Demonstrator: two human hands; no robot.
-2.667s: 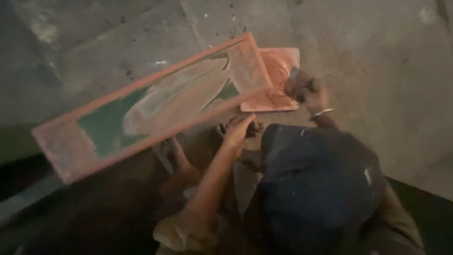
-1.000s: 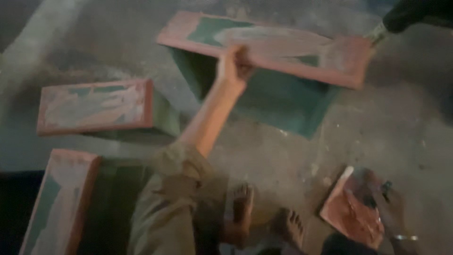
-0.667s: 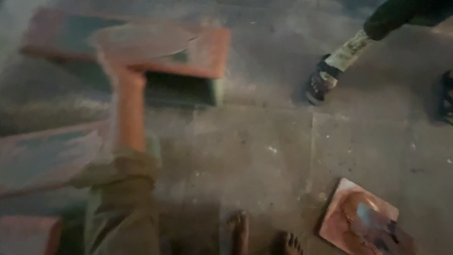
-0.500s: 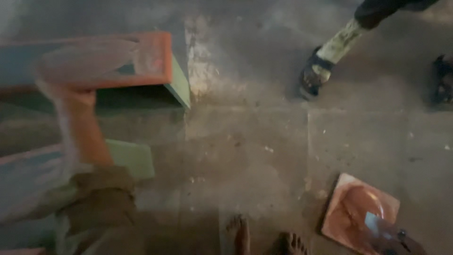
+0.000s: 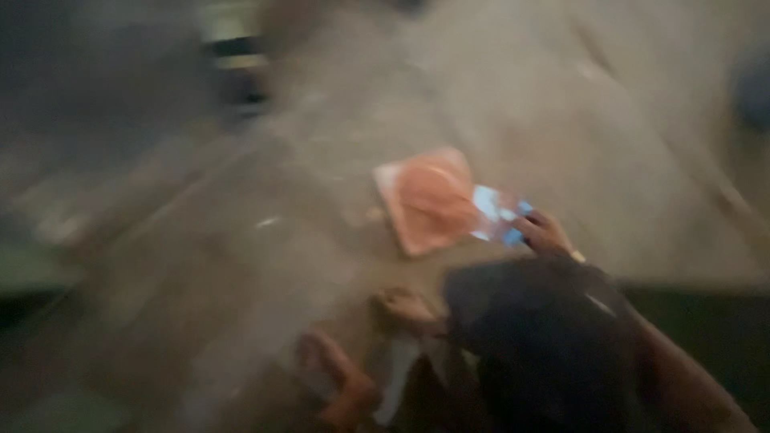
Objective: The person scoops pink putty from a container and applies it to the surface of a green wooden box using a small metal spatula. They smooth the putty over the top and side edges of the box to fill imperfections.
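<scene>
The view is heavily blurred. A square orange-red slab lies flat on the concrete floor near the middle. My right hand rests at the slab's right edge, its fingers closed on a small pale blue object that touches the slab. My left hand is out of sight. My two bare feet are planted on the floor below the slab. My dark-clothed knee fills the lower right.
Grey concrete floor spreads all around. A dark shape with pale stripes stands at the top left. A greenish block shows at the left edge. Something dark sits at the far right.
The camera has swung right and down. My left arm and the long red-topped green blocks have left the view. The orange-red slab now sits near the middle, with my right hand still at it.
</scene>
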